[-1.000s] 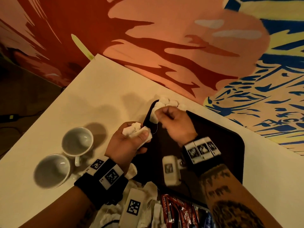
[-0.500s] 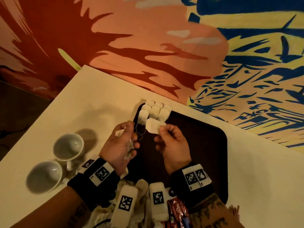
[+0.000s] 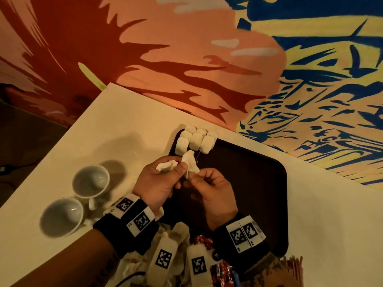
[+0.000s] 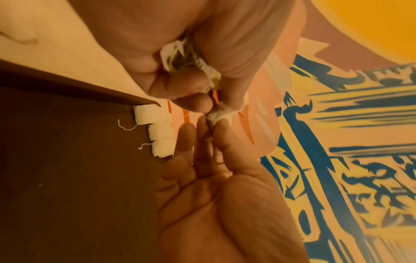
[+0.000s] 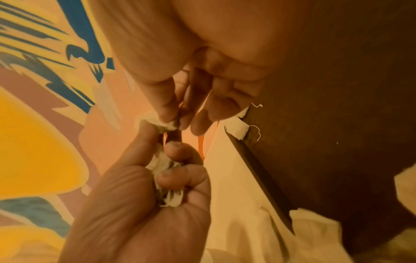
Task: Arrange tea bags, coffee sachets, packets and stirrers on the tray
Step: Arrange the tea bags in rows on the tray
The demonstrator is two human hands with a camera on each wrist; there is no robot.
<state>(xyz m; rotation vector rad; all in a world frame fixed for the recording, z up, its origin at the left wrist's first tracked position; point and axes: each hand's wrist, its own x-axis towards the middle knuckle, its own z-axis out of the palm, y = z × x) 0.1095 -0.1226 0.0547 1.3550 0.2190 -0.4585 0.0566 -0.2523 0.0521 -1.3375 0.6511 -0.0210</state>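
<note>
Head view: hands (image 3: 184,181) above tray (image 3: 269,183) edge

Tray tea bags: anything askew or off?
Mostly tidy: tea bags sit in neat rows in the tray's far corner. Only loose strings trail onto the tray. Both hands pinch one more tea bag above it.

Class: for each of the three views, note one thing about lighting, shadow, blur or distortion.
Head view: warm dim light; the cups cast soft shadows on the table, whose edges bow from the wide lens. Left wrist view: the left hand looms large and soft, the tea bags on the tray sharper. Right wrist view: strong orange cast, the right hand blurred.
</note>
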